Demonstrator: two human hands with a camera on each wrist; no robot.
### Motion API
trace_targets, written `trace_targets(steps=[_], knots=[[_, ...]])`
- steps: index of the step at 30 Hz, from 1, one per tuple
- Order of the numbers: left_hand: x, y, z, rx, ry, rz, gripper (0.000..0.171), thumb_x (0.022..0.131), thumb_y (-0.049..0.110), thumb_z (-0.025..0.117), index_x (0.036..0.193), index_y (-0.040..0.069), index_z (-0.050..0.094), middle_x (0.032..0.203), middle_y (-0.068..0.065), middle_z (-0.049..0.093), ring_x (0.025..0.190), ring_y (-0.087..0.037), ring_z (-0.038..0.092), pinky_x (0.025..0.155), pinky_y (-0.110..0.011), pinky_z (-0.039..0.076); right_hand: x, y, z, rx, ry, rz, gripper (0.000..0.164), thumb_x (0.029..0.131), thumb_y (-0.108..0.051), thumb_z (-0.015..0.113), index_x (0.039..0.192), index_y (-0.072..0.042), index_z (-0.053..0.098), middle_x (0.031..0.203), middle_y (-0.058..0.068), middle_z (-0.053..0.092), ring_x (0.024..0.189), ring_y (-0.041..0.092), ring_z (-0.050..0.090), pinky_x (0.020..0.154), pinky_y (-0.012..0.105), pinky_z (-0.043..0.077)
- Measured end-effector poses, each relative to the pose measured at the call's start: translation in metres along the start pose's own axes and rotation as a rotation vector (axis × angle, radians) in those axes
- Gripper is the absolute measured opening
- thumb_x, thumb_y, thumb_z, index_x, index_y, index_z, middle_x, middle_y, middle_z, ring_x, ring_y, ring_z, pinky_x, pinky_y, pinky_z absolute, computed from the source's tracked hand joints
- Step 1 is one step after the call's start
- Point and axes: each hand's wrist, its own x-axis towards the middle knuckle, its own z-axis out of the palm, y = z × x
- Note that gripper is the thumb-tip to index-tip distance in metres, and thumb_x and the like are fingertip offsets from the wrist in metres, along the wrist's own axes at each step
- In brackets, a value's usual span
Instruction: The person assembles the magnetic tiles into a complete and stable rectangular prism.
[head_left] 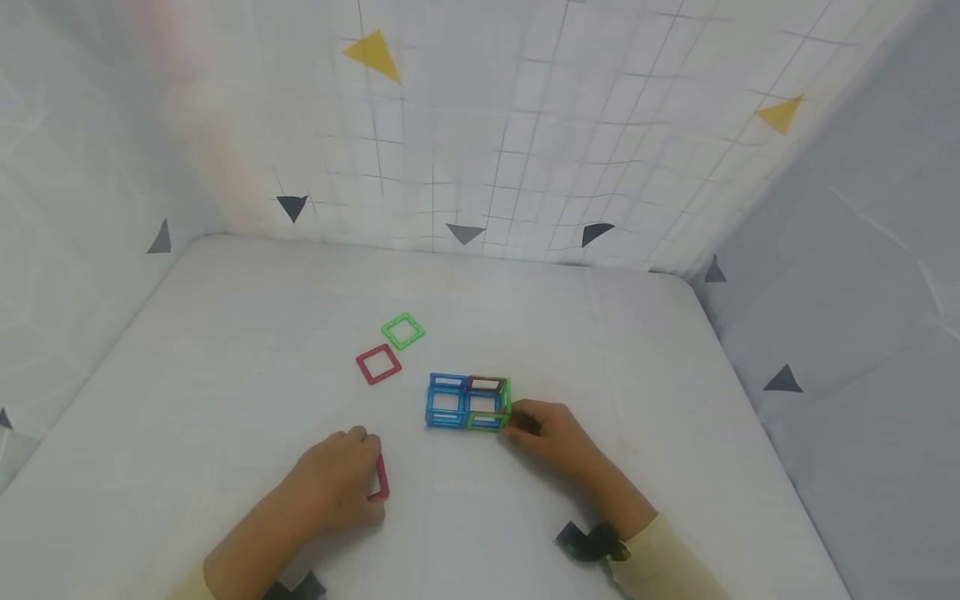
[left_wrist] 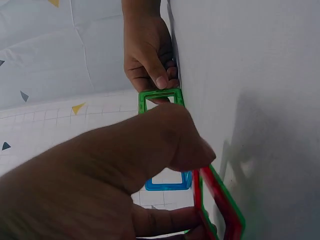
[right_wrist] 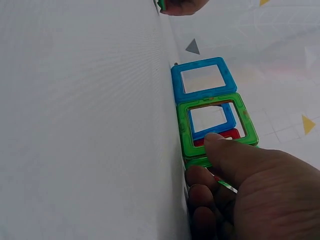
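Note:
My left hand [head_left: 333,483] is above the near left part of the table. Its thumb and fingers pinch a red square magnetic tile [left_wrist: 220,192], with a green edge [left_wrist: 236,212] showing against it in the left wrist view. To its right stands a low, two-cell structure of magnetic tiles [head_left: 466,408], blue on the left, with green and red tiles on the right. At that right end my right hand [head_left: 553,437] grips the structure, its thumb on the green front tile [right_wrist: 185,130] and the other fingers curled around the end.
A loose red square tile [head_left: 363,372] and a light green one [head_left: 394,340] lie flat beyond the structure's left end. The white table [head_left: 660,400] meets a patterned backdrop [head_left: 465,150] at its far edge, with sheets rising at both sides.

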Motion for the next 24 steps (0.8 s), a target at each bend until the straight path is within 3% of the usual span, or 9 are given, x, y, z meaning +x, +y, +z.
trace_targets(steps=[8, 17, 24], knots=[[0.004, 0.0, 0.001, -0.021, 0.088, 0.017, 0.066, 0.062, 0.033, 0.092, 0.116, 0.008, 0.062, 0.092, 0.001, 0.06, 0.082, -0.014, 0.054, 0.074, -0.032, 0.057, 0.0, -0.001, 0.002, 0.007, 0.024, -0.017, 0.026, 0.088, -0.028, 0.076, 0.112, -0.021, 0.071, 0.093, -0.016, 0.068, 0.083, 0.007, 0.061, 0.076, 0.025, 0.055], [0.019, 0.002, -0.001, -0.142, 0.196, -0.008, 0.07, 0.062, 0.03, 0.092, 0.123, 0.012, 0.061, 0.108, 0.001, 0.064, 0.094, -0.013, 0.061, 0.082, -0.036, 0.06, 0.0, 0.0, 0.004, 0.005, 0.048, -0.029, 0.022, 0.088, -0.025, 0.077, 0.109, -0.021, 0.072, 0.09, -0.016, 0.068, 0.079, 0.008, 0.06, 0.072, 0.024, 0.054], [0.026, 0.002, -0.003, -0.174, 0.228, 0.016, 0.066, 0.065, 0.03, 0.091, 0.122, 0.014, 0.06, 0.107, 0.001, 0.064, 0.092, -0.012, 0.061, 0.081, -0.034, 0.06, 0.0, -0.002, 0.004, -0.005, 0.054, -0.025, 0.023, 0.087, -0.025, 0.077, 0.11, -0.022, 0.072, 0.091, -0.017, 0.068, 0.08, 0.007, 0.06, 0.073, 0.024, 0.054]])
